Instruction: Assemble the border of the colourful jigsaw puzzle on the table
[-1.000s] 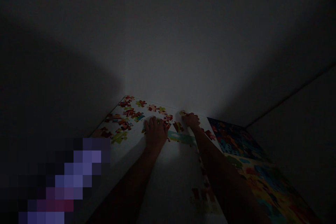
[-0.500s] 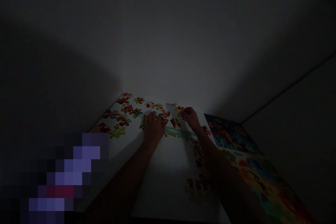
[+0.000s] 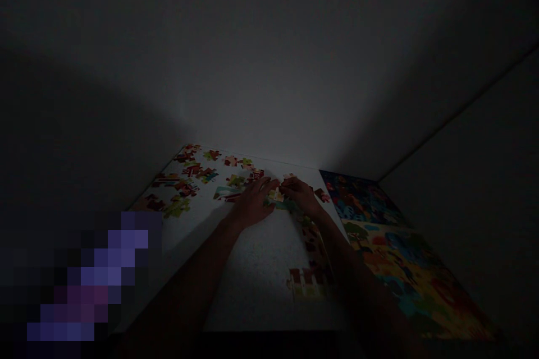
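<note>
On a white table (image 3: 261, 280) lie many jigsaw pieces, and the light is dim. My left hand (image 3: 255, 205) rests over the joined pieces near the far edge, its fingers spread. Close on its right, my right hand (image 3: 301, 193) has its fingers pinched at a light yellowish puzzle piece (image 3: 276, 194). A joined strip of brown-patterned pieces (image 3: 310, 238) runs toward me below my right hand. A row of red and pale pieces (image 3: 305, 283) lies nearer the front edge.
Loose pieces (image 3: 179, 206) are scattered over the table's left side. Two colourful pictures, a dark one (image 3: 362, 196) and a yellow one (image 3: 404, 269), lie on the right. A wall (image 3: 252, 67) stands behind the table. The lower left is pixelated.
My left hand has moved right toward the middle, uncovering pieces on its left. My right hand has come down and closer to it. The view has shifted slightly.
</note>
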Action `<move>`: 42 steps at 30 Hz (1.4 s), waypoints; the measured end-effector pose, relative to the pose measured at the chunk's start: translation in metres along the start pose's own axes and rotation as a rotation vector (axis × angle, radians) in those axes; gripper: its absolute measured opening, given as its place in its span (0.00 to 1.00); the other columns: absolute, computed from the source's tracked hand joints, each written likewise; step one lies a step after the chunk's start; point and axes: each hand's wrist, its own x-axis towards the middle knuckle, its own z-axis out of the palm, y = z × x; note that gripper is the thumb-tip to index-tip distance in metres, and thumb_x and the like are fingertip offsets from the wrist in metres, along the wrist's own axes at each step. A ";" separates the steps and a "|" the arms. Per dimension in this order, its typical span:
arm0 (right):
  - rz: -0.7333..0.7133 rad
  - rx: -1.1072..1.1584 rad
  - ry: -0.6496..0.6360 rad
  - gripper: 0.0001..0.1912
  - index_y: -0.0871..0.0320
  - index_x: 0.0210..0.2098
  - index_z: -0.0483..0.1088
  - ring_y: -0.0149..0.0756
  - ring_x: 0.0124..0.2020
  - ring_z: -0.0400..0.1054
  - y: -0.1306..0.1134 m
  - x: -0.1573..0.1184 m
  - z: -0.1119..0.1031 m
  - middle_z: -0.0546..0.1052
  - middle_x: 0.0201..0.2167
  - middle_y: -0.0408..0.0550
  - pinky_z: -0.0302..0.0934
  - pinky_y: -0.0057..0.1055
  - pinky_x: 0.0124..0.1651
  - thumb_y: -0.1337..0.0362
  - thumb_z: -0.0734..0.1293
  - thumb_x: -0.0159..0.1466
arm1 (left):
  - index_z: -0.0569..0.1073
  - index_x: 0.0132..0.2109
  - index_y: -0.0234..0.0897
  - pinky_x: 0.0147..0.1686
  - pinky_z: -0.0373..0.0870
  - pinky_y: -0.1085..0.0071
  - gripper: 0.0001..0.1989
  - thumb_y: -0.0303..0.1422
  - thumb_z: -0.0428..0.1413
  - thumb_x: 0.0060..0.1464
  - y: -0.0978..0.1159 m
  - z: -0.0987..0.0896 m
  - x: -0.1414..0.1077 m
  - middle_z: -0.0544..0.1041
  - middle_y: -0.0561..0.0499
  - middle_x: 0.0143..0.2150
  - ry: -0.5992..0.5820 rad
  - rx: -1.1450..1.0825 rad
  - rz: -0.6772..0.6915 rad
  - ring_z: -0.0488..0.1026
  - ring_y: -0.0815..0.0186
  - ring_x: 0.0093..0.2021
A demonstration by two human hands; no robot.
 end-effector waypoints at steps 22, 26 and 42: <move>-0.198 -0.587 0.237 0.11 0.61 0.37 0.74 0.39 0.42 0.68 0.042 -0.012 -0.036 0.75 0.39 0.52 0.59 0.35 0.49 0.63 0.62 0.64 | 0.64 0.63 0.39 0.60 0.65 0.57 0.28 0.37 0.59 0.57 0.057 -0.024 -0.054 0.70 0.45 0.56 -0.248 0.125 -0.066 0.67 0.56 0.59; -0.164 -0.711 0.245 0.11 0.61 0.39 0.75 0.42 0.45 0.68 0.051 -0.007 -0.038 0.75 0.41 0.54 0.58 0.37 0.53 0.65 0.62 0.64 | 0.62 0.65 0.42 0.56 0.70 0.60 0.29 0.39 0.57 0.59 0.075 -0.027 -0.104 0.72 0.46 0.53 -0.247 0.087 -0.048 0.70 0.59 0.54; -0.125 -0.692 0.245 0.12 0.61 0.42 0.75 0.44 0.48 0.66 0.056 -0.004 -0.035 0.75 0.44 0.54 0.58 0.39 0.54 0.66 0.62 0.64 | 0.67 0.62 0.47 0.58 0.66 0.56 0.20 0.39 0.52 0.65 0.107 -0.029 -0.134 0.72 0.48 0.58 -0.314 0.142 0.027 0.66 0.58 0.57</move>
